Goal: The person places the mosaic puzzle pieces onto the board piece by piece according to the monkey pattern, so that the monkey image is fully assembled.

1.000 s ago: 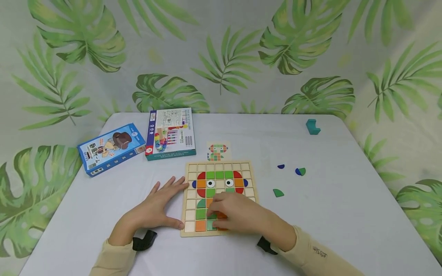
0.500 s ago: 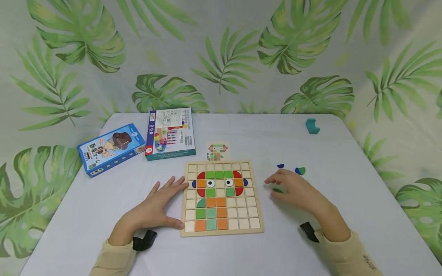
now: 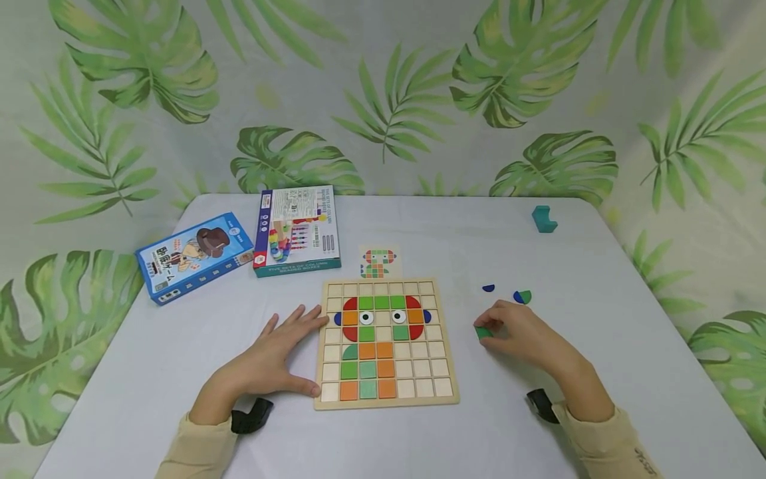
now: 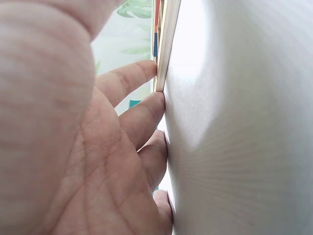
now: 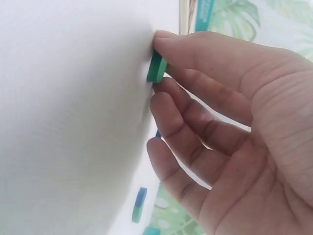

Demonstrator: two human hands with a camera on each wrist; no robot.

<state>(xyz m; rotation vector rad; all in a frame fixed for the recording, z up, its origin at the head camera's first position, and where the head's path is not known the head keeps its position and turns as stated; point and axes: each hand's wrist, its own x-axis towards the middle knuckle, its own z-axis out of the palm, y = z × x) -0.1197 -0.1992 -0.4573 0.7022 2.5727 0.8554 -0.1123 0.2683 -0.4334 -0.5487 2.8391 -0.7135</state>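
A wooden grid board (image 3: pixel 423 368) lies on the table, bearing red, green, orange and blue tiles plus two round eye tiles. Against its left edge rest the thumb and a fingertip of my left hand (image 3: pixel 272 359), the fingers spread. To the right of the board, my right hand (image 3: pixel 529 336) pinches a green quarter-circle tile (image 5: pixel 157 68) between thumb and fingers, at the table surface. Just beyond that hand lie a dark blue half-circle tile (image 3: pixel 489 288) and a blue-and-green pair of tiles (image 3: pixel 522 297). A small picture card (image 3: pixel 380 262) sits behind the board.
A blue box (image 3: pixel 196 258) and a white-topped box (image 3: pixel 297 231) lie at the back left of the table. Far back on the right stands a small teal block (image 3: pixel 544 219). Leaf-patterned cloth (image 3: pixel 383 100) hangs behind the table.
My right hand has left the board's lower part, moved right, and taken hold of the green quarter-circle tile. The left hand has stayed at the board's edge.
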